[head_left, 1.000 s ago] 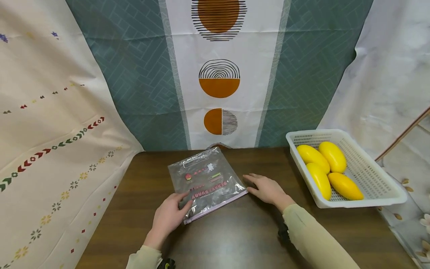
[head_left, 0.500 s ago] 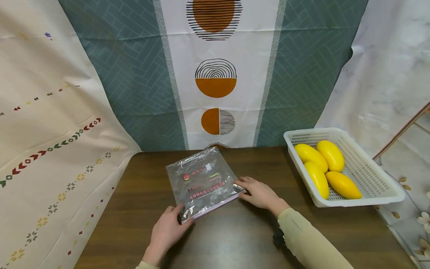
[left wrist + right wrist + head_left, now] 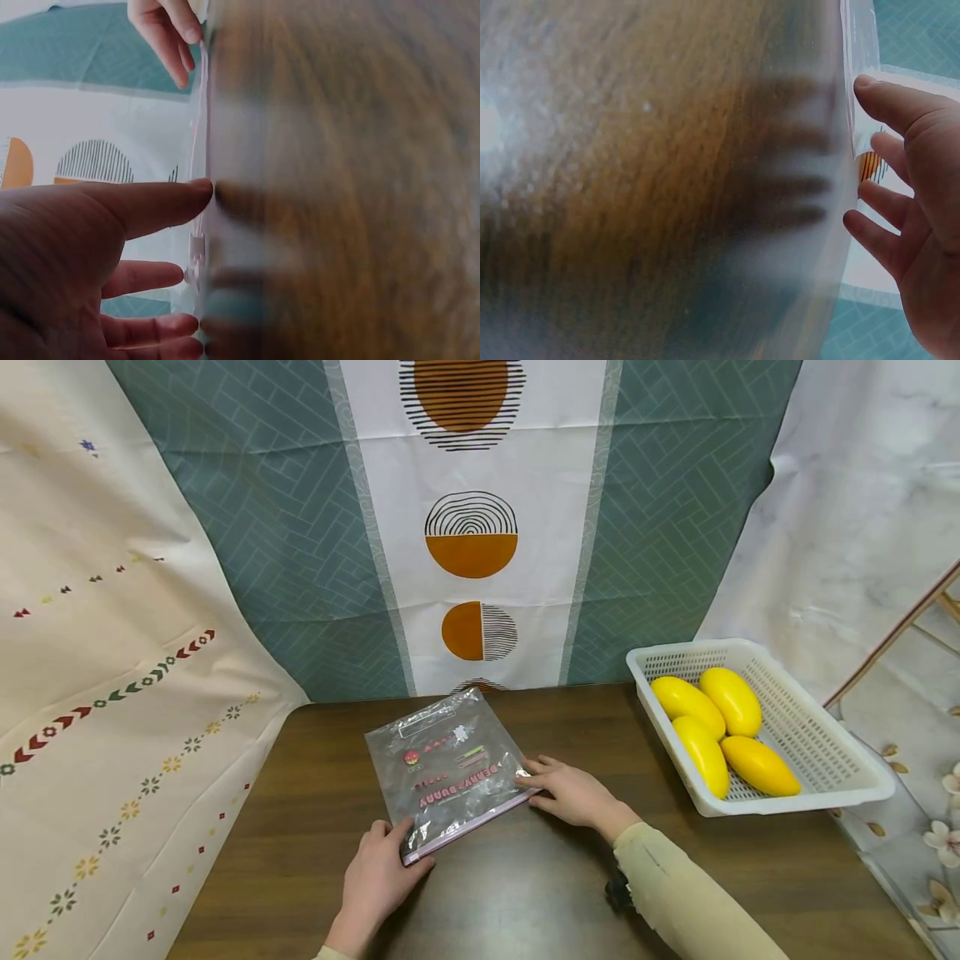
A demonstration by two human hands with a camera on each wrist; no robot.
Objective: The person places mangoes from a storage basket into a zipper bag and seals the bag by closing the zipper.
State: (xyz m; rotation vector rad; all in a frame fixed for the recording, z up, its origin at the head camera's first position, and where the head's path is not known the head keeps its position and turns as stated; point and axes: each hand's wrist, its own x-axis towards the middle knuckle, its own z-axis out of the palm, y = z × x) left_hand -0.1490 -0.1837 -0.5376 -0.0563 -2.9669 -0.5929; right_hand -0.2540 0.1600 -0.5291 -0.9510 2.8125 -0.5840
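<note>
A clear plastic zip bag (image 3: 442, 768) with red and pink print lies flat on the brown table, its pale pink slider edge towards me. My left hand (image 3: 381, 872) rests at the bag's near left corner; the thumb is stretched out at the zip strip. In the left wrist view the small slider (image 3: 196, 246) shows beside that thumb. At the right end of the strip, my right hand (image 3: 573, 792) touches the bag's corner, fingers loosely spread. The right wrist view shows the right thumb (image 3: 889, 101) close to the strip's end and the other fingertips near the table.
To the right stands a white plastic basket (image 3: 828, 752) holding several yellow mangoes (image 3: 727, 702). A patterned cloth (image 3: 480, 643) hangs along the table's back edge, with more cloth at both sides. A thin wooden rod (image 3: 885, 643) leans at the far right.
Both hands have come onto the bag's near corners, the left slightly lower and the right moving inward onto the corner. The whole head view has shifted a little; the mangoes stay in the basket.
</note>
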